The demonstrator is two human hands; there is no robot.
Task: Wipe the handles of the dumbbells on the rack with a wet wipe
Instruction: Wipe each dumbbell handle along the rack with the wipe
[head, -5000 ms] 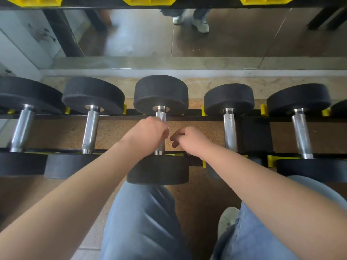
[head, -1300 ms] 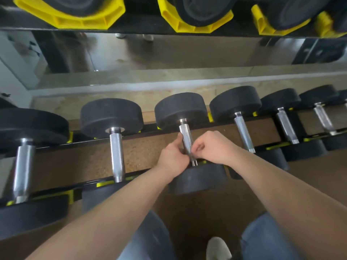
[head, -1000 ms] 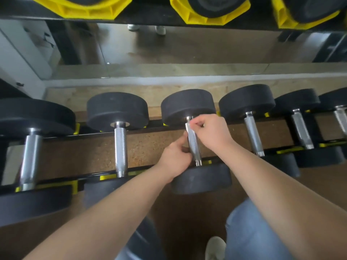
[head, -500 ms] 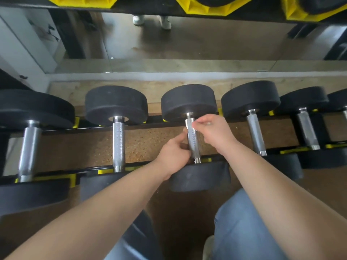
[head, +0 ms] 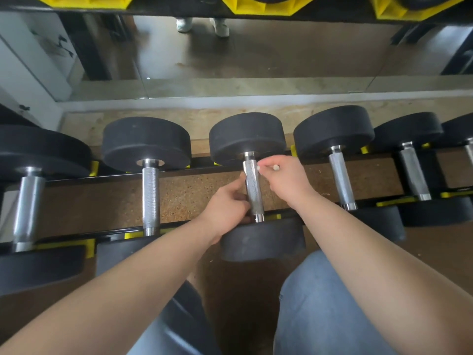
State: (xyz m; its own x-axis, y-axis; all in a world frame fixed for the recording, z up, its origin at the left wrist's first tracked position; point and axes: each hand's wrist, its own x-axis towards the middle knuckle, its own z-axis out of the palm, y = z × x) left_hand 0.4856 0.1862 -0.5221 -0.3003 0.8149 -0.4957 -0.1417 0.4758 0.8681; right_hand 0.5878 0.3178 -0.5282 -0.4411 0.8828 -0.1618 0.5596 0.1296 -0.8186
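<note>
The left hand grips the lower part of the knurled silver steel handle of the middle dumbbell. Its thumb lies along the handle's left side and the other fingers curl underneath, where I cannot see their tips. The right hand is at the upper end of the same handle, just below the far head. Its fingers are curled close together and pinch a small pale scrap against the metal. I take this scrap for the wet wipe, though almost all of it is hidden. The dumbbell lies across the black metal rails of the rack, with neighbours on both sides.

To do this step well, I think the left hand should hold the bar firm so it does not roll. The right hand should wrap the wipe around the bar, draw it along the full length, and turn it to reach the underside. A wider fold would cover more than a pinch.

The far-left thick chrome handle looks smooth and shiny. The next slim handle has fine cross-hatching, which can keep dirt in its grooves. The thick round heads are matt black and look like rubber. Small yellow plastic cradles sit on the rails, and the brown speckled floor below looks like cork. The right-side handle is knurled too.
</note>
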